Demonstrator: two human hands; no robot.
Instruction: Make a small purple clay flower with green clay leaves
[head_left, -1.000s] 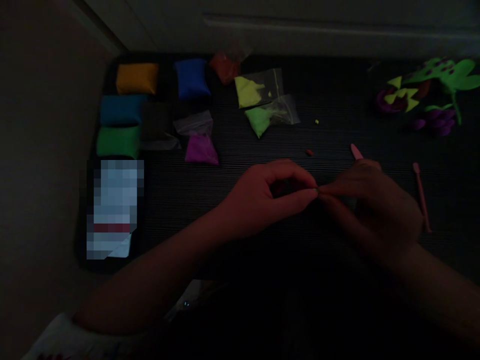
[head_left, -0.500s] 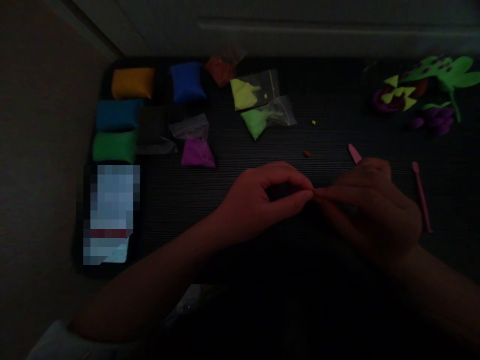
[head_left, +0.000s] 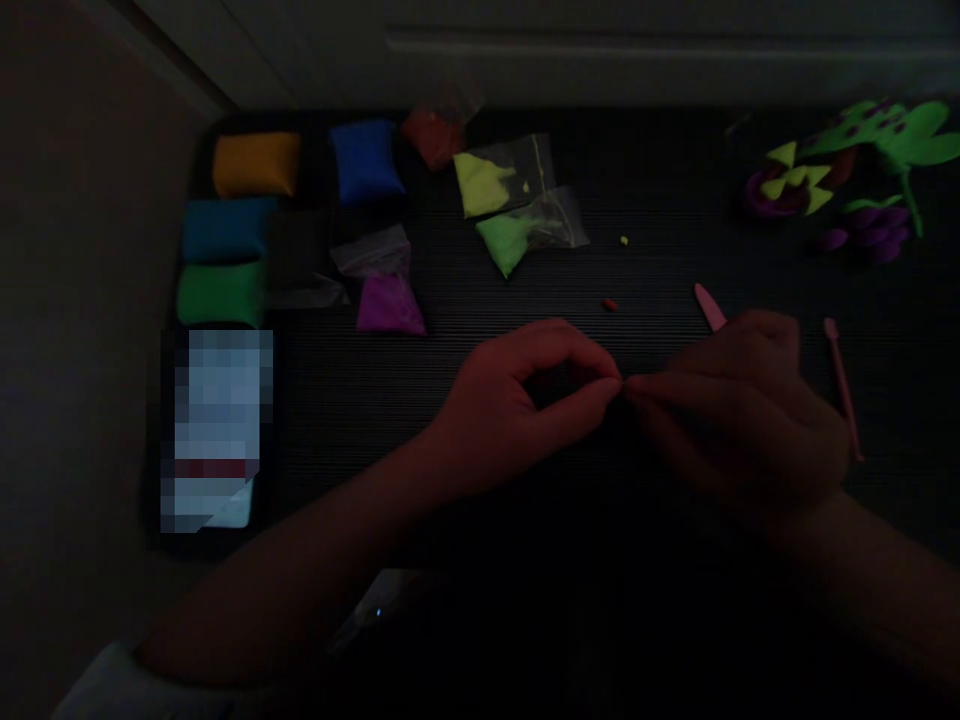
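My left hand [head_left: 525,400] is closed in a pinch, thumb against forefinger, over the dark ridged table. Close beside its fingertips, my right hand [head_left: 742,420] pinches too, and the tips of both hands nearly meet. Whatever lies between the fingertips is too small and dark to make out. Just beyond the hands lies a small red clay bit [head_left: 610,305], with a tiny yellow bit [head_left: 624,240] farther back. A pink modelling knife [head_left: 709,305] is partly covered by my right hand. To the right of that hand rests a thin pink modelling tool [head_left: 844,390].
Clay packs in orange [head_left: 256,165], blue [head_left: 366,162], teal [head_left: 227,228] and green [head_left: 221,292] sit at left, above a blurred-out phone [head_left: 225,420]. Opened bags hold yellow [head_left: 484,185], light green [head_left: 506,240], purple [head_left: 390,303] and red clay [head_left: 435,138]. Clay shapes [head_left: 870,238] stand back right.
The fingertips of my two hands have drawn slightly apart, my right hand shifting a little to the right. The whole view has moved slightly; the things on the table stay put.
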